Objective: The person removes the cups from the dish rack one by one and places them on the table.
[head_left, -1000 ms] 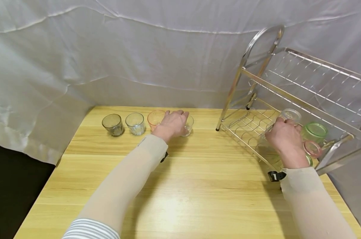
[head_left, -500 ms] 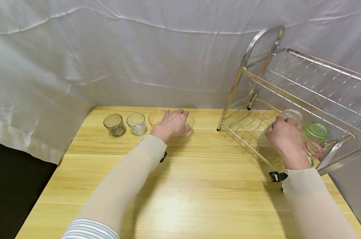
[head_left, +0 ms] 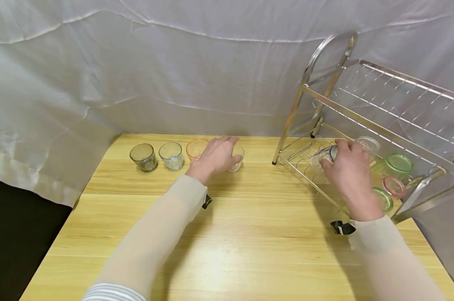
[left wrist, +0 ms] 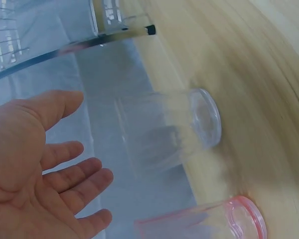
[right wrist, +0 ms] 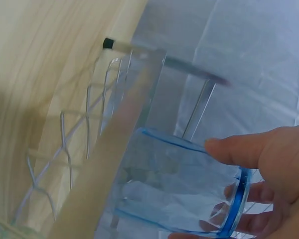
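Note:
Over the clear glass [head_left: 237, 162] and the pink-rimmed glass [head_left: 195, 151] hovers my left hand [head_left: 218, 154]. Its fingers are spread and loose, and the left wrist view shows a gap between them and the upright clear glass [left wrist: 164, 132]. My right hand [head_left: 348, 173] reaches into the lower tier of the metal rack [head_left: 305, 180]. It holds a blue-tinted glass [right wrist: 174, 184] near its thick blue base, thumb on one side and fingers on the other. The glass lies tilted, behind the rack's front rail in the right wrist view.
A grey glass [head_left: 144, 159] and a pale glass [head_left: 171, 156] stand at the table's back left. On the rack's lower tier, beside my right hand, are a green glass [head_left: 397, 164], a pink one [head_left: 394, 187] and another green one [head_left: 382, 199]. A clear glass [head_left: 368, 144] sits behind.
My right hand has shifted left along the lower tier with the blue-tinted glass, uncovering the nearer green glass. My left thumb has spread away from the clear glass, which stays put.

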The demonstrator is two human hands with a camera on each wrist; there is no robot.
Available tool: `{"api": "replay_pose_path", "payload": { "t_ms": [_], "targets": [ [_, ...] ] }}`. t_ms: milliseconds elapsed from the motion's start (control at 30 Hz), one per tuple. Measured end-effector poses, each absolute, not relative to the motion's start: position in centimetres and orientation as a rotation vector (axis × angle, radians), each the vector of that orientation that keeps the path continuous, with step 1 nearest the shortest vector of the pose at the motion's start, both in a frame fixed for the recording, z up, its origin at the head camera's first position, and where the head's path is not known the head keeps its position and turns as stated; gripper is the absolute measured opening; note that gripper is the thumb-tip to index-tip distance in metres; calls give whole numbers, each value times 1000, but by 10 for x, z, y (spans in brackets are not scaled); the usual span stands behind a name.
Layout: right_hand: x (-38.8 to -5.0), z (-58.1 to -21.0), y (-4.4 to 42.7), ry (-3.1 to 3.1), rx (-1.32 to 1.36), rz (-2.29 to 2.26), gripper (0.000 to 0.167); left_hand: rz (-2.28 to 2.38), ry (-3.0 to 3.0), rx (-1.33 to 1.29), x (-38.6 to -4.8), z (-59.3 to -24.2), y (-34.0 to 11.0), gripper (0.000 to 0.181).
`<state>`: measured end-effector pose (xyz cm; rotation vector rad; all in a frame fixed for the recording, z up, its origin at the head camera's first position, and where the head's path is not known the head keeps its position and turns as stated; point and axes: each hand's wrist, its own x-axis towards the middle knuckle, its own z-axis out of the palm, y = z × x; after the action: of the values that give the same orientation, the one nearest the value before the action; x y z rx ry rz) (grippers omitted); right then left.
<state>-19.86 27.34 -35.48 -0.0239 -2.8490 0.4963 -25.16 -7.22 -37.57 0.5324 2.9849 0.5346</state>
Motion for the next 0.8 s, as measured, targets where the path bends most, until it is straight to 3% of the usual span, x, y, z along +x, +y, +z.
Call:
{"api": "replay_pose_path", "payload": {
  "t_ms": [800],
  "targets": [
    [-169, -388, 212, -2253, 316, 897, 64, 1126, 2978, 334, -194, -380, -84, 65]
  ]
}}
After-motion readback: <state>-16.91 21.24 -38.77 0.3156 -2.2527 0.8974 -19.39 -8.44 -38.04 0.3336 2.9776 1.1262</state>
